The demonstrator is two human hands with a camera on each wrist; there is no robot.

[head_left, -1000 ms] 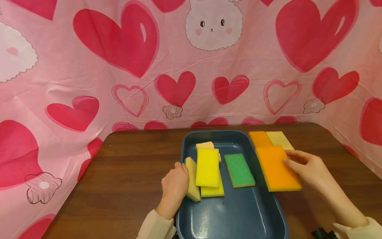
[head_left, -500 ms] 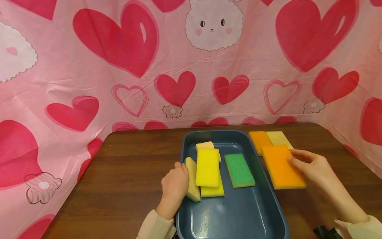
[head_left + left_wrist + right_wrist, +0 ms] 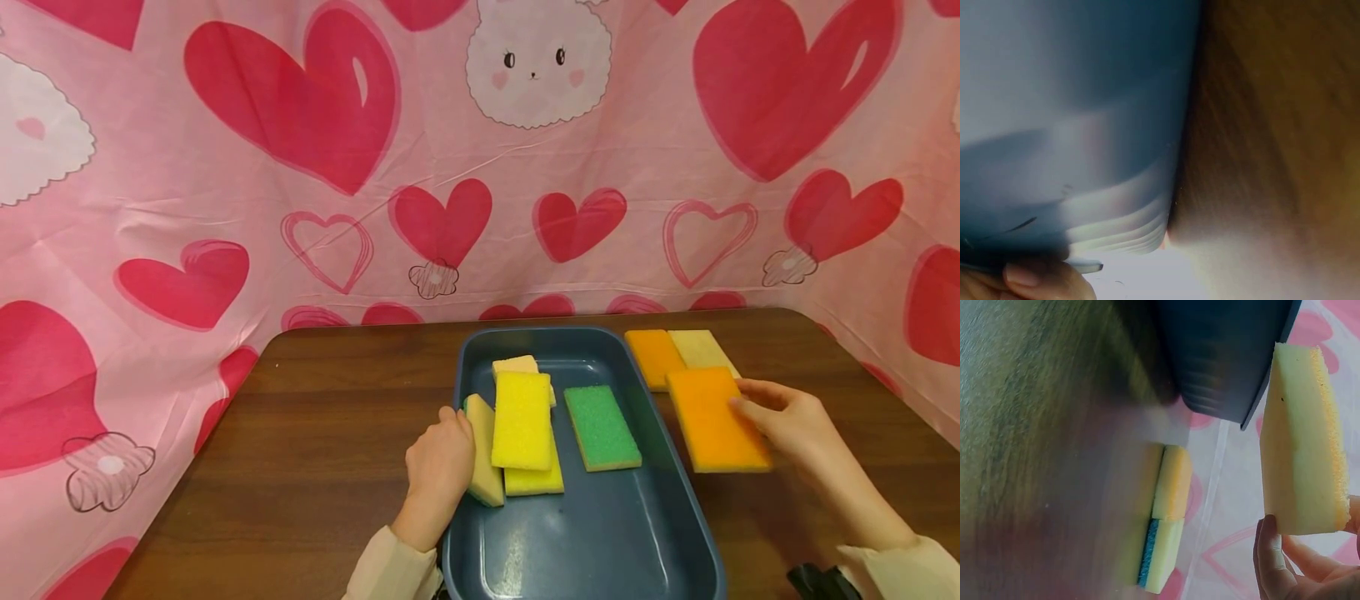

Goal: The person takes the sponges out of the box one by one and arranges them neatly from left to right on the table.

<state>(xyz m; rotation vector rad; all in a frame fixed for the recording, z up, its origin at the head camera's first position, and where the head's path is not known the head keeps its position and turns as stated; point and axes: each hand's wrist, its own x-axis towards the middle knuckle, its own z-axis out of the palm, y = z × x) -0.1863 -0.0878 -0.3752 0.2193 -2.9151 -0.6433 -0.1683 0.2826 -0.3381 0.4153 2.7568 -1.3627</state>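
Observation:
My right hand [image 3: 787, 421] pinches an orange sponge [image 3: 716, 421] by its right edge, raised beside the tray's right wall. In the right wrist view this sponge [image 3: 1304, 437] shows its pale side, with fingers below it. My left hand [image 3: 441, 454] grips the left rim of a dark blue tray [image 3: 577, 542]; the left wrist view shows fingertips [image 3: 1025, 275] curled at that rim. Inside the tray, a pale sponge [image 3: 484, 450] leans by my left hand. A bright yellow sponge [image 3: 522, 421] lies over others, and a green-topped sponge [image 3: 602, 427] lies right of them.
Behind the held sponge, another orange sponge [image 3: 654, 354] and a pale yellow sponge [image 3: 702, 350] lie side by side on the brown wooden table [image 3: 330, 433], close to the tray's far right corner. A pink heart-patterned cloth [image 3: 450, 150] hangs behind the table.
My right hand has shifted the orange sponge slightly to the right and away, out from over the tray's rim. My left hand and the tray have stayed still.

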